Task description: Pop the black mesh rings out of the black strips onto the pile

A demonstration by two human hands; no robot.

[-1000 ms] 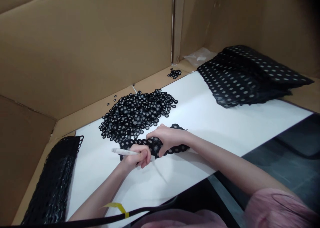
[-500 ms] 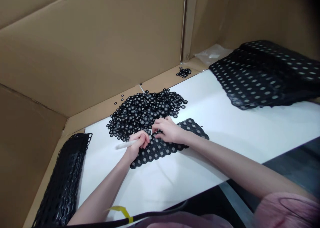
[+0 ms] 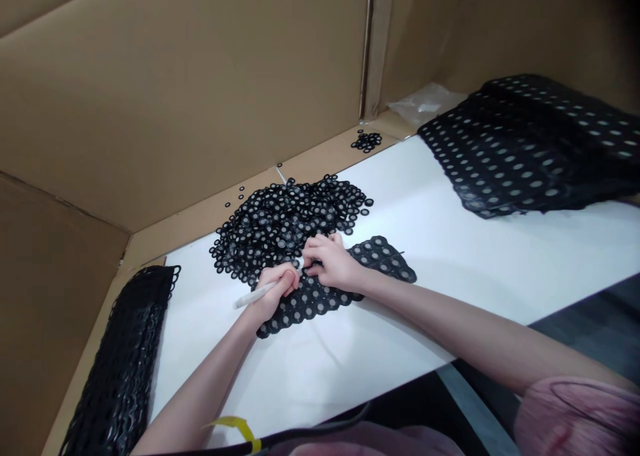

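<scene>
A black sheet of joined rings with grey centres (image 3: pixel 320 301) lies on the white board, perhaps rubber. My left hand (image 3: pixel 277 289) is closed around a white pen-shaped tool (image 3: pixel 250 297), its tip end at the sheet's far edge. Close to that tip, my right hand (image 3: pixel 333 259) has its fingers curled and pinching at the same edge. Whatever small part sits between those fingertips is hidden. Right behind both hands spreads a heap of loose black rings (image 3: pixel 285 216), many with grey centres.
At the left stands a stack of black perforated sheets (image 3: pixel 123 356). Larger dotted black sheets (image 3: pixel 505 156) lie at the back right, near a clear plastic bag (image 3: pixel 425 103). A small ring cluster (image 3: pixel 367 142) rests by the cardboard wall (image 3: pixel 210 96). A black cable with yellow tape (image 3: pixel 243 433) crosses in front.
The sheet, bunched under my hands a second ago, now lies flatter and more exposed. Both hands have shifted to its far edge, near the heap. The last half second shows little movement.
</scene>
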